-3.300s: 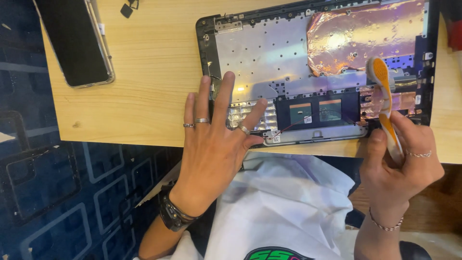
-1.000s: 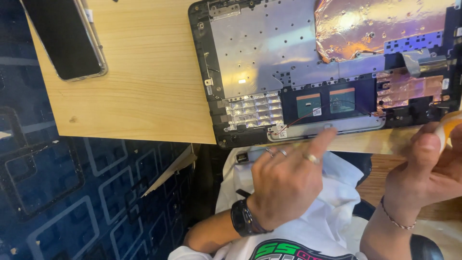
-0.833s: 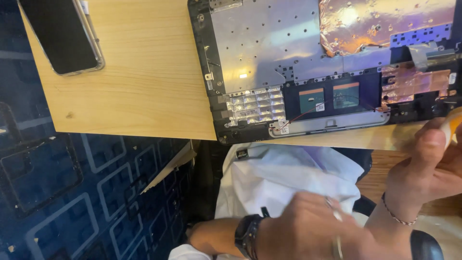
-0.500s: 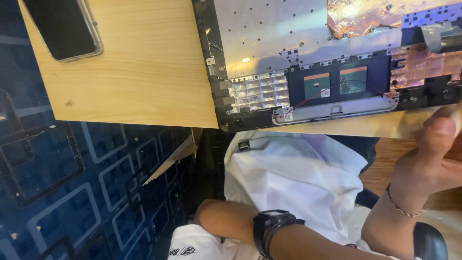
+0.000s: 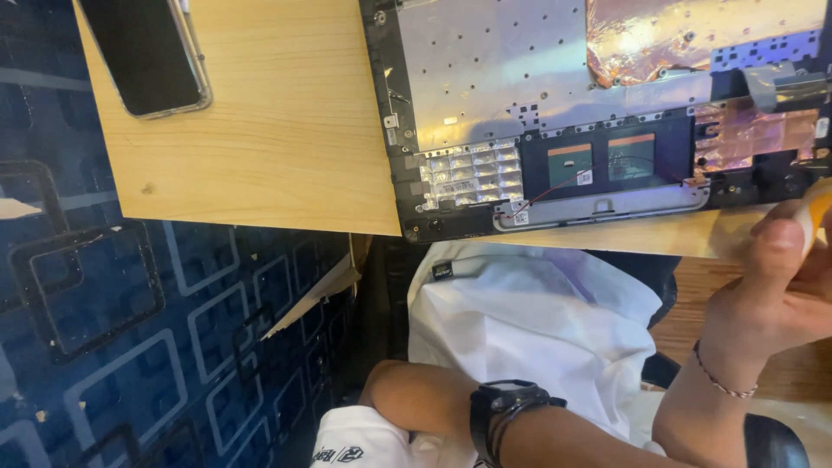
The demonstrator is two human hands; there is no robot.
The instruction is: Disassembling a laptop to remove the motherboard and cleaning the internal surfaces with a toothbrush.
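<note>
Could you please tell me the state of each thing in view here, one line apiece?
Laptop shell: opened up, inner metal plate and foil exposed, lying flat on the table.
Phone: screen dark, flat on the wooden table.
Right hand: closed around an orange tool, mostly out of frame.
Left hand: out of view; only the forearm with the black wristwatch shows.

Left hand — cut off below frame.
</note>
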